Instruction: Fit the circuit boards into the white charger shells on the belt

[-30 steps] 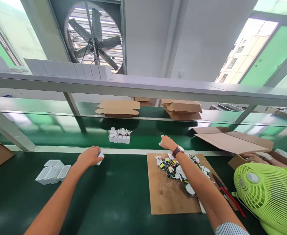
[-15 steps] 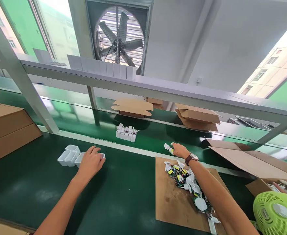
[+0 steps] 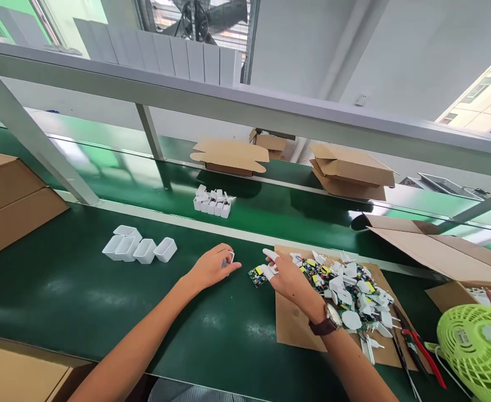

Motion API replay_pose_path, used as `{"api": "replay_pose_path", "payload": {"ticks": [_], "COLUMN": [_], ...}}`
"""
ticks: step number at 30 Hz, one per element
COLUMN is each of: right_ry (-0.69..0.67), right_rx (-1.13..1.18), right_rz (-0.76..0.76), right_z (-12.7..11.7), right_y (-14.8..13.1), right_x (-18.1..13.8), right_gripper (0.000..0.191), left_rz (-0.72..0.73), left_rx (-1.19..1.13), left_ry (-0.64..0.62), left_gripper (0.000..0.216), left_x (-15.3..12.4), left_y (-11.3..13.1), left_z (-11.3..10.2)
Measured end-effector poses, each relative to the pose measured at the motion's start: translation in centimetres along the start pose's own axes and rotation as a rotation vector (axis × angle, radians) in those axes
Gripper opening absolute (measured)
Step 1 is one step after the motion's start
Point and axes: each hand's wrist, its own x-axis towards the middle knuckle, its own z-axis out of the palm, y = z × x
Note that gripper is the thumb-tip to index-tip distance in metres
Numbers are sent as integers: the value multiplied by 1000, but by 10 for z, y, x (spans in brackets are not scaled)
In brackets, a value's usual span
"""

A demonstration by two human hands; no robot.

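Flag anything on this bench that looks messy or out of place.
The circuit boards and white plugs lie in a loose, tangled heap on the cardboard sheet, unlike the white shells lined up at left. Nothing looks spilled or broken.

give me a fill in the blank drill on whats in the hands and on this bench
1. The left hand grips a small ___ casing.
2. The right hand pinches a circuit board beside a ___ sheet piled with parts.
3. The desk fan at the lower right is ___.
4. The wristwatch sits on the ___ wrist.

Missing words: white; cardboard; green; right
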Motion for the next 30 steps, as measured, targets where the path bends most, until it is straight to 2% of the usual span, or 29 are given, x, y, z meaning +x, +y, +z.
{"api": "replay_pose_path", "payload": {"ticks": [3, 5, 9, 13, 16, 22, 25, 28, 30], "right_ry": [85, 48, 19, 160, 234, 368, 419, 526, 550], "right_rx": [28, 19, 60, 173, 215, 383, 443, 379, 337], "right_rz": [-270, -329, -227, -208, -236, -253, -278, -320, -331], "right_z": [6, 14, 31, 42, 47, 43, 39, 39, 40], "right_y": [13, 17, 19, 21, 20, -1, -13, -22, -25], "right_x": [-10, -12, -10, -15, -21, -26, -29, -30, -30], "right_gripper": [59, 66, 60, 67, 64, 50, 50, 58, 64], "left_rz": [0, 1, -19, -123, -167, -220, -131, -4, 44], "left_rx": [-105, -157, -238, -286, -307, -301, -307, -295, -265], "left_ry": [24, -11, -109, -172, -207, -195, -153, -95, -67], "left_gripper": [20, 21, 39, 64, 87, 79, 80, 78, 76], "left_x": [-8, -14, -24, -27, -26, -28, -28, -28, -28], "left_y": [-2, -2, 0, 4, 4, -1, 0, 4, 6], "left_z": [4, 5, 0, -7, -9, 1, 10, 16, 19]}}
